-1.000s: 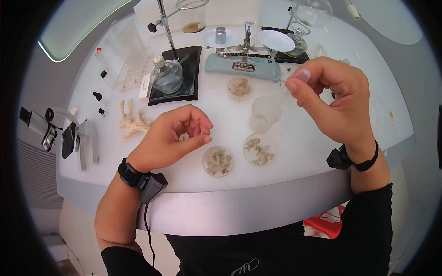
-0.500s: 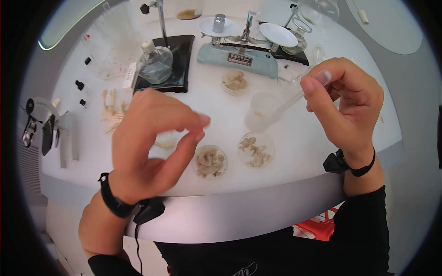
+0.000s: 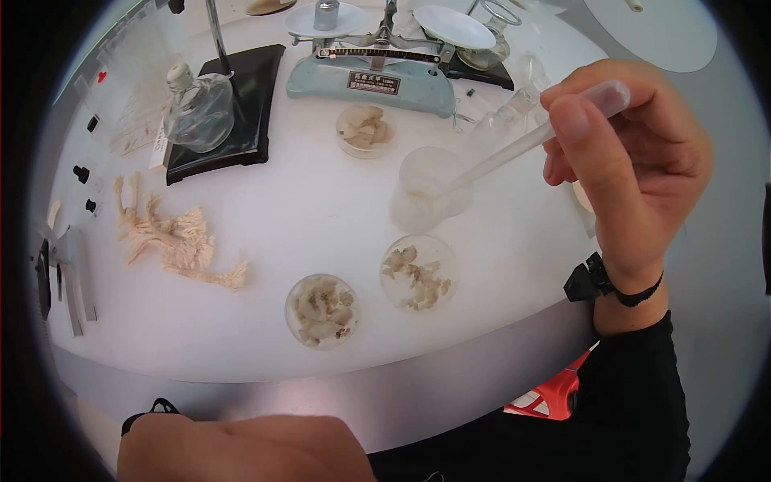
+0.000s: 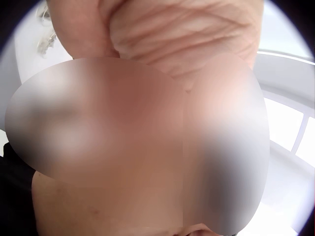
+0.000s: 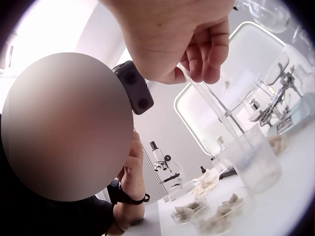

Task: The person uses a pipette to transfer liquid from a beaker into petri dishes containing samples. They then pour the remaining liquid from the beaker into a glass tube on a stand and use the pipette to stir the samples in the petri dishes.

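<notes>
My right hand (image 3: 634, 153) pinches the wide, rounded top of a translucent plastic dropper (image 3: 514, 151) between thumb and forefinger. Slanting down, the dropper reaches with its thin end into a clear beaker (image 3: 419, 170); the right wrist view also shows this beaker (image 5: 263, 172). Just in front of it are two petri dishes of soft greyish pieces, one nearer (image 3: 324, 311) and one to its right (image 3: 419, 273). My left hand (image 5: 132, 164) is raised against the side of the face. Its palm fills the top of the left wrist view, and no object shows in it.
A balance (image 3: 369, 84) with a metal weight stands behind a third dish (image 3: 365, 131). To the left are a glass spirit lamp (image 3: 201, 112) on a black stand base (image 3: 249, 120) and a beige, frayed fibrous piece (image 3: 177, 241). A microscope (image 5: 162, 160) stands at the far left.
My left hand has left the area over the dishes and come back up to the face. The right hand still pinches the dropper over the beaker. The head view has shifted closer.
</notes>
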The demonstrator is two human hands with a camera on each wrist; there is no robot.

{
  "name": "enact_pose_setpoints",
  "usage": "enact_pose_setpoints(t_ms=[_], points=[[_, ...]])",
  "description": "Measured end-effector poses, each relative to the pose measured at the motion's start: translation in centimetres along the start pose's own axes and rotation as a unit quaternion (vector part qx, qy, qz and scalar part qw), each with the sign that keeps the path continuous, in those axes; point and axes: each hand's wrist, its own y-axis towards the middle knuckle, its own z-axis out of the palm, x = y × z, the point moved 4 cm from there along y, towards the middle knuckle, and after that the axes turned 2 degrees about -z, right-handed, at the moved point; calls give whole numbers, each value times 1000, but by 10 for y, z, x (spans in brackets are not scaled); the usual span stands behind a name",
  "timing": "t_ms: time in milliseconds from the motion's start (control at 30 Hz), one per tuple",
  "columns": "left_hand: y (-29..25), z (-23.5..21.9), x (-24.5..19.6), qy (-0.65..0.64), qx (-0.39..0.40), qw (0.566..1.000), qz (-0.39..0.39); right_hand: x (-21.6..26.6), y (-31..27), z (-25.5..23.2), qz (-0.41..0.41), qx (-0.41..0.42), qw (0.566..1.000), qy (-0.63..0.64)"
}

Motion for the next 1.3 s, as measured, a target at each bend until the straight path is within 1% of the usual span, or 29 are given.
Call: enact_pose_setpoints(t_ms=[67, 100, 200, 267, 300, 367, 500, 600, 667, 800, 900, 967, 1000, 1067, 1200, 1233, 1300], points=[[-1, 0, 4, -27, 17, 999, -9, 0, -5, -8, 96, -46, 993, -46], [-1, 0, 6, -41, 25, 999, -13, -1, -6, -10, 98, -45, 993, -47], [-3, -1, 11, -80, 42, 996, -18, -2, -4, -13, 96, -40, 992, -65], [-6, -4, 14, -101, 55, 993, -23, 3, -2, -5, 55, -28, 998, -17], [-9, -6, 15, -110, 60, 992, -29, 2, -2, -8, 56, -30, 998, -13], [-11, -11, 14, -131, 71, 988, -40, 0, -3, -17, 53, -9, 996, -67], [-15, -13, 18, -180, 95, 978, -45, 3, -4, -19, 72, -11, 995, -66], [-17, -14, 16, -214, 116, 968, -54, 3, -6, -18, 86, -34, 993, -67], [-18, -17, 15, -235, 129, 962, -60, 3, -7, -18, 67, -25, 996, -58], [-18, -22, 10, -282, 154, 944, -71, 3, -5, -17, 61, -2, 996, -70], [-21, -22, 9, -317, 175, 929, -79, 4, -5, -7, 77, -27, 995, -62], [-22, -22, 8, -339, 188, 918, -84, 9, -10, 5, 28, -81, 996, -1], [-23, -23, 8, -349, 194, 913, -86, 8, -9, -2, 27, -82, 996, -1], [-25, -24, 6, -370, 202, 902, -91, 2, -4, -15, 81, -11, 996, -46], [-28, -17, -5, -411, 223, 878, -98, 2, -3, -13, 82, -13, 996, -41], [-23, -12, -8, -411, 224, 878, -98, 3, -3, -14, 82, -7, 996, -28], [-5, -6, -18, -417, 166, 894, -21, 5, -3, -11, 81, -1, 997, -15]])
